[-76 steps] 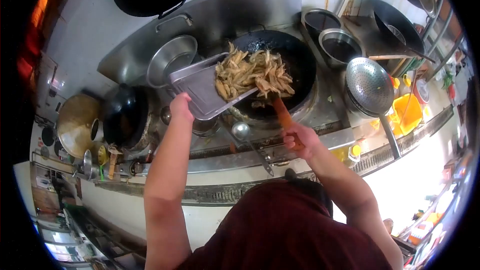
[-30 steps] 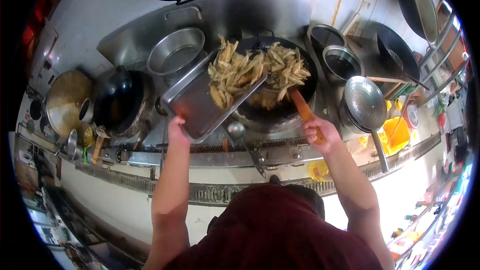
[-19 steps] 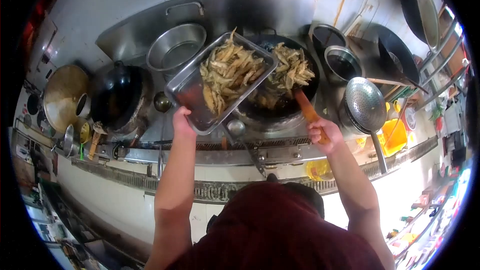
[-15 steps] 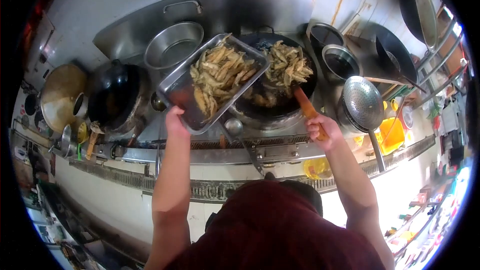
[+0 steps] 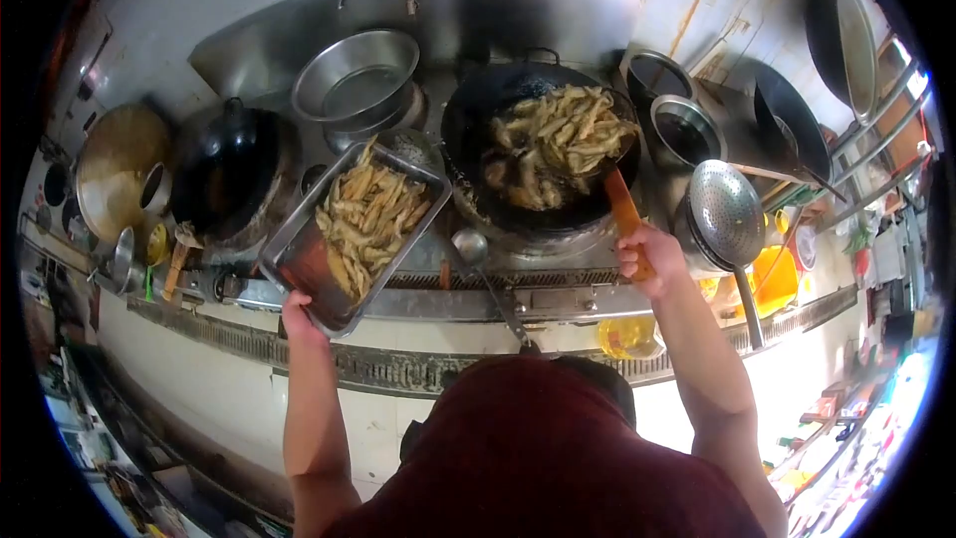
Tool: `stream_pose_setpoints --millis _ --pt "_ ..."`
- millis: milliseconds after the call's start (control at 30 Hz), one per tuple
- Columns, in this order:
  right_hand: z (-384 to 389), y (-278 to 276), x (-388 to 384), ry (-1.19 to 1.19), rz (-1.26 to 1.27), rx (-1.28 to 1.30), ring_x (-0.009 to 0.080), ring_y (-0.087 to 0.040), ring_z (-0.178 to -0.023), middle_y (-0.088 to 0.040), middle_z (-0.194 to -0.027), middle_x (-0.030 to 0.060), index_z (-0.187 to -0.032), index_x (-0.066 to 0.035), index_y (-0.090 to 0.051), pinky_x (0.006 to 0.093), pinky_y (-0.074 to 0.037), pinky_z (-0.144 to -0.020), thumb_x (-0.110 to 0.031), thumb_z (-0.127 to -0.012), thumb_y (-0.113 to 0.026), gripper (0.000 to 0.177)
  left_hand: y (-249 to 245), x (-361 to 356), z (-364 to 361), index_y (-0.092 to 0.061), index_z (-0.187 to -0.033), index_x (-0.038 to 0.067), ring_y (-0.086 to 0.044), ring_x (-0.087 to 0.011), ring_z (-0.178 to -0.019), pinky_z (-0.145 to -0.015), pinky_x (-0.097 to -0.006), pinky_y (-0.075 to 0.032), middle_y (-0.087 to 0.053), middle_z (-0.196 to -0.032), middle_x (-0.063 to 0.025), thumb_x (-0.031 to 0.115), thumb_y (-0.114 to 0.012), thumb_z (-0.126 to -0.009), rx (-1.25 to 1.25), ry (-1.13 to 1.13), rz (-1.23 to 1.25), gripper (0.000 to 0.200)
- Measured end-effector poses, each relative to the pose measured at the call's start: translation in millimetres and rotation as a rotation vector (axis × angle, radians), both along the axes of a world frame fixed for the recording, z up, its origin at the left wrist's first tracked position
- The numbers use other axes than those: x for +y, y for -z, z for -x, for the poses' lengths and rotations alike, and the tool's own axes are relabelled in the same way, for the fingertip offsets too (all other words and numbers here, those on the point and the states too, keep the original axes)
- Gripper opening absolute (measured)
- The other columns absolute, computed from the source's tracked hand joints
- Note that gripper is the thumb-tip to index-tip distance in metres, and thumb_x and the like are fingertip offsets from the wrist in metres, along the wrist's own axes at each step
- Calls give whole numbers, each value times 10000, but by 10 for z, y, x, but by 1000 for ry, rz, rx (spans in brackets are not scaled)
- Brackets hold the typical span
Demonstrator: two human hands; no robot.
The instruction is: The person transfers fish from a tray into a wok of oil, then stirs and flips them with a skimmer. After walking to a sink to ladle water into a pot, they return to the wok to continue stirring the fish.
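Note:
My left hand (image 5: pixel 303 317) grips the near-left corner of a rectangular metal tray (image 5: pixel 291 222), tilted in the air. Small fried fish (image 5: pixel 370 224) are heaped in it. My right hand (image 5: pixel 652 257) is closed around the wooden handle (image 5: pixel 623 204) of a skimmer, whose head is mostly hidden under a pile of fried fish (image 5: pixel 583 130). That pile is over the right part of a black wok (image 5: pixel 463 120) on the stove. More fish (image 5: pixel 538 189) lie in the dark oil below it.
A metal basin (image 5: pixel 358 75) stands behind the tray. To the right are a metal pot (image 5: pixel 687 130) and a perforated strainer (image 5: pixel 727 209) with a long handle. A ladle (image 5: pixel 470 246) lies before the wok. Another black wok (image 5: pixel 229 174) sits at left.
The tray has moved left and toward me, away from the wok. The skimmer with its fish stays over the wok, and more fish now show in the oil.

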State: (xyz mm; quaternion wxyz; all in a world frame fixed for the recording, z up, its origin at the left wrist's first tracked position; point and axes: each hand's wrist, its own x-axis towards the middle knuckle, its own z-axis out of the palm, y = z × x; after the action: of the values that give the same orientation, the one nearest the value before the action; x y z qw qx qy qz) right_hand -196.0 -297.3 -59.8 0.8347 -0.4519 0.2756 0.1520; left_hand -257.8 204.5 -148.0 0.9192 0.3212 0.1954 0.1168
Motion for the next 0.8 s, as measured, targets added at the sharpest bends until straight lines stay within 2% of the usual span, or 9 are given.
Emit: stream_pose_setpoints --millis 67,100,167,233,367,433,567,633,800 --pt "-49 112 -66 8 -108 27 140 -397 -459 -424 -639 81 -877 -54 -389 236 -319 -377 38 -729 -451 184 -30 16 142 -450 -1198 45 -439 -306 -1118 -986 -402 -337 -487 -1183 -121 71 -427 -559 71 -13 -3 640" --pt "-16 91 -18 6 -103 32 140 -397 -459 -424 -639 81 -877 -54 -389 236 -319 -377 38 -729 -451 184 -46 22 222 -451 -1196 42 -443 -310 -1111 -981 -405 -343 -489 -1173 -124 81 -429 -562 140 -24 -12 635" --pt "0 28 132 -12 -2 -43 131 -392 -457 -427 -641 77 -870 -58 -389 226 -319 -374 32 -731 -453 178 -28 91 323 -445 -1194 38 -447 -312 -1103 -978 -405 -346 -498 -1156 -122 87 -431 -565 74 21 25 630" --pt "-6 49 67 -24 -5 -24 128 -386 -456 -428 -646 76 -862 -58 -388 226 -316 -375 28 -730 -455 171 -112 112 435 -475 -1149 7 -483 -312 -1046 -945 -394 -378 -518 -1147 -125 80 -435 -551 162 -74 10 605" --pt "9 112 124 3 -52 -24 119 -377 -461 -430 -655 69 -835 -58 -392 222 -309 -374 12 -728 -454 142 -133 250 611 -475 -1139 -3 -487 -315 -1037 -938 -401 -386 -523 -1134 -135 78 -429 -555 194 -65 40 591" --pt "54 93 188 18 -10 -28 115 -381 -469 -419 -645 59 -840 -56 -389 212 -304 -378 5 -731 -444 136 -9 388 655 -397 -1255 60 -422 -304 -1131 -988 -406 -333 -456 -1225 -105 61 -428 -561 96 -44 16 694" --pt "99 16 292 78 29 -19 116 -388 -477 -420 -648 55 -817 -50 -393 218 -312 -382 0 -729 -441 112 107 488 698 -396 -1263 76 -414 -297 -1140 -994 -394 -325 -449 -1239 -96 47 -427 -561 83 8 83 704" --pt "129 -15 321 81 28 -26 116 -385 -477 -416 -646 56 -818 -47 -388 218 -311 -384 -1 -729 -441 113 16 391 707 -474 -1152 -10 -493 -316 -1041 -928 -407 -395 -526 -1138 -152 74 -435 -565 121 -8 63 594" --pt "171 -33 338 89 -29 -5 116 -381 -475 -408 -642 55 -814 -44 -382 221 -309 -384 -2 -730 -438 109 90 445 736 -473 -1151 -8 -487 -311 -1049 -933 -393 -388 -523 -1146 -139 73 -436 -567 87 31 58 591"
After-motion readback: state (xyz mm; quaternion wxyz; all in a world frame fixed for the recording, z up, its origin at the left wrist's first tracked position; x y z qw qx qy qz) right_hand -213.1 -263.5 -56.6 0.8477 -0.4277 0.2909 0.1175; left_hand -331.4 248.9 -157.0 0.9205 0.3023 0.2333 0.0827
